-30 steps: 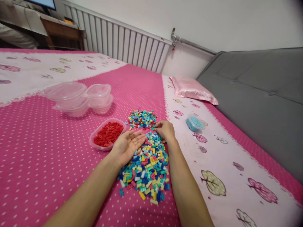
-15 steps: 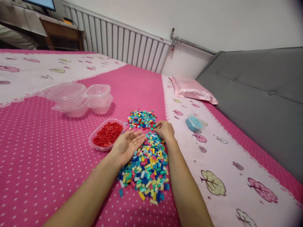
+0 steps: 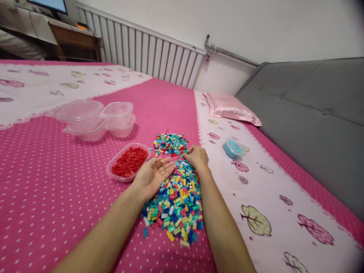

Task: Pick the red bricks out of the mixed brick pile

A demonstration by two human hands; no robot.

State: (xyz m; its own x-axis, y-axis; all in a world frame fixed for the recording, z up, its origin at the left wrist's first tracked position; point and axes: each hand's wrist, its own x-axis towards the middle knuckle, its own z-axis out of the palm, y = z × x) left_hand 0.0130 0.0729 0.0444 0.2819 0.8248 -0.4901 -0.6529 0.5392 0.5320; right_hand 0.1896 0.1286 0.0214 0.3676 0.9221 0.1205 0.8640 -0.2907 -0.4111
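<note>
On bed (image 3: 57, 182), centre: 2 heaps of mixed bricks, big near heap (image 3: 174, 203) & smaller far heap (image 3: 170, 143). 1 tub of red bricks (image 3: 128, 162) on left, 1 tub of blue bricks (image 3: 233, 148) on right, approx 4 empty tubs (image 3: 93, 119) stacked far left. Left hand (image 3: 152, 175) flat open, palm up, resting on near heap's left edge, holding nothing. Right hand (image 3: 196, 157) curled, fingertips down betw. the heaps; can't tell if pinching a brick.

Open pink sheet (image 3: 51, 182) left of left hand (image 3: 152, 174): free passage. Tub of red bricks (image 3: 127, 162) sits just beyond its fingertips. Stacked clear tubs (image 3: 93, 117) farther back-left. Mixed brick pile (image 3: 178, 197) fills gap between forearms. Right of right hand (image 3: 197, 157): bare sheet, then blue-brick tub (image 3: 233, 148), well apart.
</note>
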